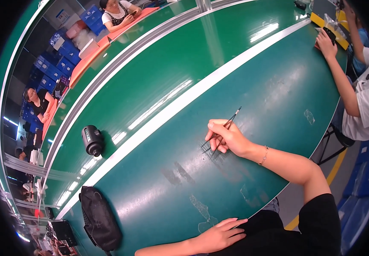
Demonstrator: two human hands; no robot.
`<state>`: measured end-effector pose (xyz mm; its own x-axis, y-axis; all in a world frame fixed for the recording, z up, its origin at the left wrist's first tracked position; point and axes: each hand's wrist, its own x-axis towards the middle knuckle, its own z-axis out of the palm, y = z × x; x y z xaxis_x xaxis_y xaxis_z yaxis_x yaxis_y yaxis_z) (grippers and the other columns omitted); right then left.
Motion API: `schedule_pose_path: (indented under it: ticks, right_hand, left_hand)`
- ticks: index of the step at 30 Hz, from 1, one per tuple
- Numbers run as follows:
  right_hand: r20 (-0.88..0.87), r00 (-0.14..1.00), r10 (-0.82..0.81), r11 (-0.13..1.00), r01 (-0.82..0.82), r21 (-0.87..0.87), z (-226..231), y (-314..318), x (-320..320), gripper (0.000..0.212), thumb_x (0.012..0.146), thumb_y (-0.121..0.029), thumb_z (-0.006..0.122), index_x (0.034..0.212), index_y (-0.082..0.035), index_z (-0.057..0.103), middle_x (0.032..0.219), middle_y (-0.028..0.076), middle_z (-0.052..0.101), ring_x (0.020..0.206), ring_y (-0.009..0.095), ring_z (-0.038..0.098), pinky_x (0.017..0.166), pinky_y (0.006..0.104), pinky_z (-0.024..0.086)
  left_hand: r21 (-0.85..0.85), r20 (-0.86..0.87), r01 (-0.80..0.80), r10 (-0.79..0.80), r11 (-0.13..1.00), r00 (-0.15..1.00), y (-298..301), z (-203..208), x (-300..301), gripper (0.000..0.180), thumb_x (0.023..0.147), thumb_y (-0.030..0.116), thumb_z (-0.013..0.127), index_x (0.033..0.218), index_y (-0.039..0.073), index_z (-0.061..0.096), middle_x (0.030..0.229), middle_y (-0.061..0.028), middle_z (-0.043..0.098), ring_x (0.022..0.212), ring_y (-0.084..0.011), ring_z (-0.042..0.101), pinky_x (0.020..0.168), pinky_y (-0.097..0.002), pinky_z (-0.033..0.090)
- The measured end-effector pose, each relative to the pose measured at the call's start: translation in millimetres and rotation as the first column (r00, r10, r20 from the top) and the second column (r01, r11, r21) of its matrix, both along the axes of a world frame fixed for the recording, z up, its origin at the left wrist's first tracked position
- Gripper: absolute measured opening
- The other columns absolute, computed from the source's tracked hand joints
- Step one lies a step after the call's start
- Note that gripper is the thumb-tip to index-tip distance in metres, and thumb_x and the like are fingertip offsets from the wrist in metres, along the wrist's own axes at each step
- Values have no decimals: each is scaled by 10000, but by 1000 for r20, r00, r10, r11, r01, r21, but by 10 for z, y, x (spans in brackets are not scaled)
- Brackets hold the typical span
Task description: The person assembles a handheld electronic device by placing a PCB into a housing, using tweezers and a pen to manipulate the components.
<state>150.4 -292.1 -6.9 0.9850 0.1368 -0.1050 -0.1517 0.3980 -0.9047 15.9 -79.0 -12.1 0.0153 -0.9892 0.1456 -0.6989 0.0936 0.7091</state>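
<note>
1. Here's the green table (141,200), a workroom stretching behind it, and out over the surface come the tweezers (234,115), tips down and slanting left.
2. The right hand (232,138) has them: fingers clamped on the tweezers pen-style, probably so a light squeeze can work the tips, which stand apart.
3. And the left hand (218,234), nearer the person than the tweezers: fingers slightly apart, nothing visible in them, perhaps just steadying the body. On table or lap? Can't tell.
4. Pouch (100,219), well left of the tweezers, likely parked there for elbow room.
5. Device (92,140), also left of the tweezers but across the white strip (176,109), seemingly out of the way.
</note>
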Motion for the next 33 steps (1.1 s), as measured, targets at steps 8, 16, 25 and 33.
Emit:
schedule_pose_path:
  ticks: [8, 16, 25, 33]
  right_hand:
    - [0, 1000, 7, 1000, -7, 11, -18, 3, 27, 336, 869, -294, 412, 684, -33, 515, 513, 76, 519, 339, 62, 373, 338, 177, 289]
    - [18, 1000, 2, 1000, -2, 25, -20, 2, 24, 332, 867, -282, 398, 683, -32, 517, 512, 75, 521, 332, 62, 378, 328, 174, 277]
    - [59, 993, 106, 993, -109, 41, -84, -47, 67, 429, 873, -363, 292, 777, -16, 525, 627, 101, 556, 433, 86, 469, 392, 187, 366]
    - [424, 888, -178, 980, 197, -1, 246, -195, -85, 321, 833, -199, 336, 963, 17, 534, 1024, 102, 515, 836, 199, 569, 733, 319, 483]
  left_hand:
    - [19, -3, 3, -3, 1000, 1000, 2, 4, 12, 315, 715, 80, 483, 1013, 5, 551, 1035, -103, 534, 1190, -286, 340, 971, -408, 306]
    - [3, -5, 2, -2, 1000, 1000, 11, 18, 9, 309, 716, 82, 481, 1004, 3, 558, 1026, -102, 540, 1185, -286, 346, 966, -408, 310]
    - [42, -26, 6, -5, 999, 1000, 22, -3, -46, 290, 702, 92, 537, 976, 5, 565, 1003, -104, 544, 1170, -292, 359, 961, -418, 309]
    - [30, 22, 5, -5, 1000, 1000, 4, 0, -61, 269, 714, 113, 547, 968, 27, 571, 998, -88, 543, 1169, -281, 357, 969, -423, 290]
